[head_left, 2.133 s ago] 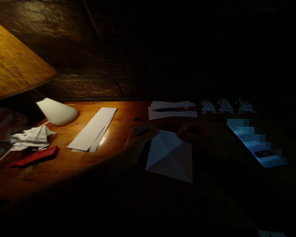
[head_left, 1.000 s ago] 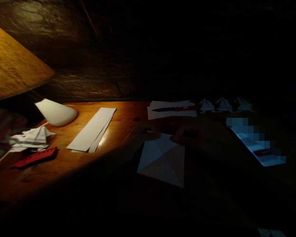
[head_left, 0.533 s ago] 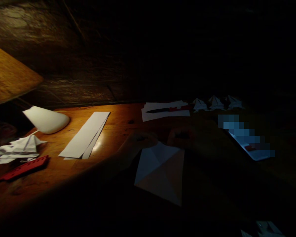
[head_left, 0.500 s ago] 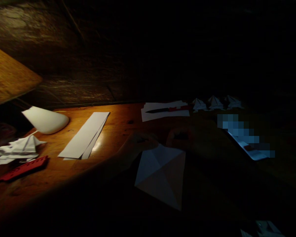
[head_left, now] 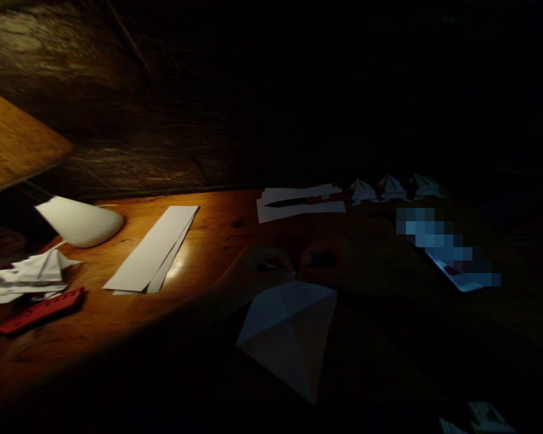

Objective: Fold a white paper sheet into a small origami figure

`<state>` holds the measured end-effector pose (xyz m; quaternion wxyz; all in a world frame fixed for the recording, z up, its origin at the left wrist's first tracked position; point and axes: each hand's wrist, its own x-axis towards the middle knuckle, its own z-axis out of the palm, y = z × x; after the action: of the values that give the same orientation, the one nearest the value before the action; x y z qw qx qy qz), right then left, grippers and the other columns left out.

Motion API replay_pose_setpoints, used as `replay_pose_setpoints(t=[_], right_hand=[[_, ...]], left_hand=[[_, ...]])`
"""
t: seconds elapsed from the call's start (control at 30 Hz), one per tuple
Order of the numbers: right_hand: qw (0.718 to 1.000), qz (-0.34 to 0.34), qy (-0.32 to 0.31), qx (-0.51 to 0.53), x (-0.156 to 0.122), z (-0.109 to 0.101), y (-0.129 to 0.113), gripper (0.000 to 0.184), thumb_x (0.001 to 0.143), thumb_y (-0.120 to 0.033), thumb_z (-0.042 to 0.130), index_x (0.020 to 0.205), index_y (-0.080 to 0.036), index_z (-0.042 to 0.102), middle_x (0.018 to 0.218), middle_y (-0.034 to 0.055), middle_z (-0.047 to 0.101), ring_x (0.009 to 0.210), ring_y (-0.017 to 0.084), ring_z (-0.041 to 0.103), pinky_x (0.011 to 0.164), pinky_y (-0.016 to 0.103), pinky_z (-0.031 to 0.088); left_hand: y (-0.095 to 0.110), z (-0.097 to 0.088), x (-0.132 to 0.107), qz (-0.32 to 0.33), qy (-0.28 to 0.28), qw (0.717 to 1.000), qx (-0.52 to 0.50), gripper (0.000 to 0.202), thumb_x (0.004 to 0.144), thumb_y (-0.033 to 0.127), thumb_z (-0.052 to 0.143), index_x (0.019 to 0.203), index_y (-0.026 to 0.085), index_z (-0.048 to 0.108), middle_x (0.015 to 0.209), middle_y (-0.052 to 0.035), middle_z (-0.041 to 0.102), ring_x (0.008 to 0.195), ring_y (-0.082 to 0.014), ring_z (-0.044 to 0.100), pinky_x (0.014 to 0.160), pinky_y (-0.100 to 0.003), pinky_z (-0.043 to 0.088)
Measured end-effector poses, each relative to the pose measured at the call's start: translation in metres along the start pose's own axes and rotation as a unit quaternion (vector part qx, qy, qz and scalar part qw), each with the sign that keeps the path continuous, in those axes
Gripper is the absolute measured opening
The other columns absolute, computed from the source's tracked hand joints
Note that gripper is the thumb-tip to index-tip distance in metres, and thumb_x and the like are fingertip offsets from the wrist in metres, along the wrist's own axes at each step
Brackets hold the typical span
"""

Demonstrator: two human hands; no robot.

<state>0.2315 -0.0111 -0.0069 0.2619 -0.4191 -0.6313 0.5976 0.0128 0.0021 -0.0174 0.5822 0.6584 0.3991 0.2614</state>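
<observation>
A white creased paper square [head_left: 287,331] lies on the wooden table [head_left: 117,313] in dim light, turned like a diamond with its far corner up. My left hand [head_left: 257,265] and my right hand [head_left: 328,262] sit side by side at that far corner, fingers curled and pinching the paper's top point. Both forearms are lost in shadow.
Long white paper strips [head_left: 156,250] lie left of centre. A white lamp base [head_left: 79,222], crumpled folded paper [head_left: 27,277] and a red ruler [head_left: 38,310] sit at far left. Behind are sheets with a red-handled knife [head_left: 305,200], three folded paper figures [head_left: 391,188] and a lit phone [head_left: 452,256].
The paper square has slid toward me and rotated, its near corner now lower. Both hands drew closer together at its far corner. The view shifted slightly right.
</observation>
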Motion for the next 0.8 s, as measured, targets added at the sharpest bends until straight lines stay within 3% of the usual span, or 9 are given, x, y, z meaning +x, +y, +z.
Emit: replay_pose_setpoints(t=[0.17,0.33,0.53,0.8], right_hand=[[0.999,-0.015,0.012,-0.031,0.001,0.005,0.003,0.011,0.079,-0.028,0.076,0.075,-0.018,0.071,0.072,-0.0018,0.067,0.064,0.011,0.057,0.058,0.025,0.041],[0.999,-0.008,0.024,-0.022,0.0,0.007,0.002,0.015,0.079,-0.033,0.078,0.075,-0.02,0.072,0.074,-0.0006,0.068,0.066,0.013,0.059,0.059,0.025,0.042],[1.0,0.001,0.029,-0.003,-0.001,-0.005,0.001,0.018,0.081,-0.036,0.078,0.075,-0.019,0.073,0.075,-0.0001,0.069,0.068,0.014,0.059,0.064,0.027,0.043],[0.999,0.005,0.017,-0.032,-0.001,-0.02,0.002,0.021,0.083,-0.039,0.073,0.073,-0.02,0.073,0.07,-0.0003,0.065,0.062,0.013,0.054,0.059,0.027,0.038]], left_hand=[[0.002,0.002,-0.002,0.007,-0.001,1.0,-0.015,0.015,0.073,0.029,0.071,0.065,0.017,0.067,0.067,0.0008,0.062,0.064,-0.0109,0.053,0.064,-0.024,0.036],[-0.001,-0.001,0.002,-0.023,-0.003,0.998,-0.066,0.022,0.067,0.033,0.077,0.059,0.017,0.065,0.063,-0.0002,0.06,0.06,-0.0107,0.051,0.06,-0.025,0.035],[0.0,-0.005,0.003,-0.026,0.04,0.995,-0.09,0.024,0.073,0.031,0.076,0.06,0.017,0.063,0.064,0.0008,0.059,0.059,-0.0097,0.05,0.061,-0.025,0.036],[0.005,-0.012,0.001,-0.023,0.083,0.991,-0.103,0.02,0.071,0.028,0.077,0.061,0.016,0.063,0.066,0.0003,0.059,0.062,-0.0102,0.051,0.061,-0.024,0.036]])
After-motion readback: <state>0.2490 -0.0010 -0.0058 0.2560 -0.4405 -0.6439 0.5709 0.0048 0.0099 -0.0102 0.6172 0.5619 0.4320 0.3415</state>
